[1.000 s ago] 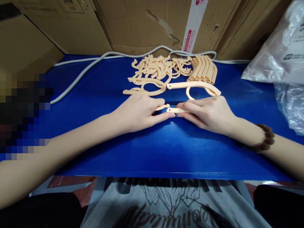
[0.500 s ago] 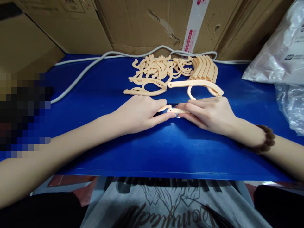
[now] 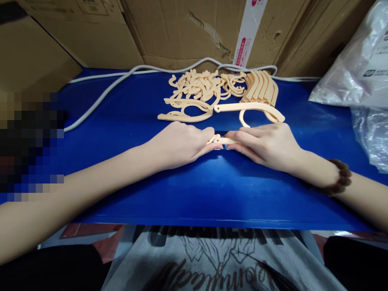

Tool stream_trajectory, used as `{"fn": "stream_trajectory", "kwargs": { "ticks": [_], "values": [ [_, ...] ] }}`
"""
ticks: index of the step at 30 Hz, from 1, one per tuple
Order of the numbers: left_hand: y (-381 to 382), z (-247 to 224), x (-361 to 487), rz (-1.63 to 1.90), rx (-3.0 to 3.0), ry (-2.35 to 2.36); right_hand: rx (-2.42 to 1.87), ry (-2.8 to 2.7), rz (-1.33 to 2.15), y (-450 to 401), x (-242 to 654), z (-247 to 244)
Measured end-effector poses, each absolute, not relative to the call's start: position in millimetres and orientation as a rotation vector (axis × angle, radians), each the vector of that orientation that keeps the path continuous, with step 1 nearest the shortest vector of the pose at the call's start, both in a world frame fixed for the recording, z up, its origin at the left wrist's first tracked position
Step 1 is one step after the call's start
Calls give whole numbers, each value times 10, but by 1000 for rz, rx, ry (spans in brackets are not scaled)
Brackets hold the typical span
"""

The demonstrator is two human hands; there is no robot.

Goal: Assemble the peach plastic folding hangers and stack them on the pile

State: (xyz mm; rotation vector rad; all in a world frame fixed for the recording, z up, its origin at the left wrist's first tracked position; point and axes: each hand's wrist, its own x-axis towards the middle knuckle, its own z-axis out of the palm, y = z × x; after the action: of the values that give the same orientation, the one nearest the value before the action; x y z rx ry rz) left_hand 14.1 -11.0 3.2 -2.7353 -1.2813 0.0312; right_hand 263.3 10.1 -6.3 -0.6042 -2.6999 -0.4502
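Between the thumb and fingers of my left hand (image 3: 178,145) is a small tan hanger hook (image 3: 210,140), mostly covered by the hand. My right hand (image 3: 268,147) pinches a tan hanger arm (image 3: 224,140) whose holed end points left. The hook's end and the arm's end meet between my fingertips, just above the blue table; whether they are joined I cannot tell. Right behind my hands lie a part-built folding hanger (image 3: 251,106) with one long arm and, to its left, several curved hanger pieces (image 3: 188,117).
A heap of loose hanger hooks (image 3: 201,85) sits farther back, beside a row of stacked hanger arms (image 3: 262,87). A white cable (image 3: 106,93) runs along the rear of the blue table (image 3: 194,194). Cardboard boxes (image 3: 182,36) stand behind, and plastic bags (image 3: 354,68) lie at right.
My left fingers have shifted slightly on the hook, the thumb drawing back left, and the hook's end sits closer against the arm's end. My right hand has barely moved.
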Motion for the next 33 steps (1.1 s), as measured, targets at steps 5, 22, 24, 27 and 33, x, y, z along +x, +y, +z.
{"fn": "stream_trajectory", "kwargs": {
  "ticks": [5, 22, 24, 27, 33],
  "values": [
    [-102, -1, 121, -7, -2736, -1234, -619, -2716, -407, 97, 2633, -56],
    [-133, 40, 154, 77, -2586, -1147, -618, -2745, -168, 130, 2640, -56],
    [-131, 28, 141, 43, -2591, -1119, -633, -2755, -157, 132, 2644, -52],
    [-125, 3, 113, -37, -2603, -1074, -625, -2760, -153, 132, 2646, -48],
    [-104, -63, 69, -214, -2590, -949, -649, -2764, -59, 127, 2633, -33]
  ]
}}
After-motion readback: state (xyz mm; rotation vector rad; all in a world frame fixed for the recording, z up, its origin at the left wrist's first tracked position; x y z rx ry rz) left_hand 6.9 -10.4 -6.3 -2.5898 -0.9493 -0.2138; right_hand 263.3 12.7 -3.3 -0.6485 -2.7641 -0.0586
